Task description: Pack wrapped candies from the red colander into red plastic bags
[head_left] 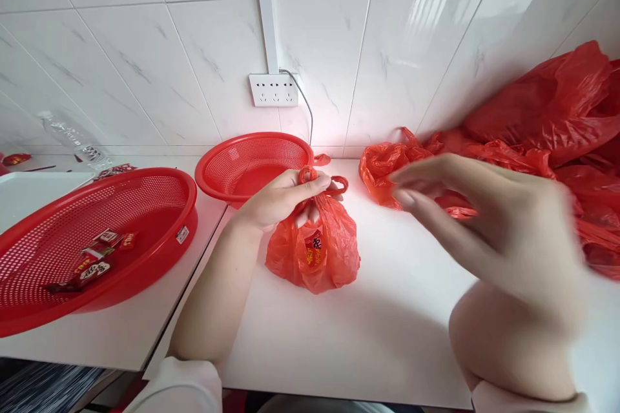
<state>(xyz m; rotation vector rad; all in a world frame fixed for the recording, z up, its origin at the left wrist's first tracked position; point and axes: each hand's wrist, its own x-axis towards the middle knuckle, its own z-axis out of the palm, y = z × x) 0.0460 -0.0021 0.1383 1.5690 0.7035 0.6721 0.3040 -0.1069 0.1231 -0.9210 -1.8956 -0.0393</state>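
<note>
- We judged that the main risk was at the top of the red plastic bag [339, 258]: only our left hand [295, 193] held it, so a loosened grip could let the handle loops [336, 192] slip apart.
- We thought also that a too strong pull could tear the thin film, and then the printed packet [314, 248] visible through it might drop onto the white table [397, 348].
- The bag sat upright on this table, in front of the smaller red basket [208, 187].
- Our left hand extended from the lower left, its thumb on top, pinching the gathered neck of the bag.
- Our right hand [508, 232] was raised, blurred, at the right of the bag; thumb and forefinger curved with a gap, and we saw nothing grasped.
- Beyond its fingertips lay a loose red bag [380, 164]; whether they touched, we could not tell.
</note>
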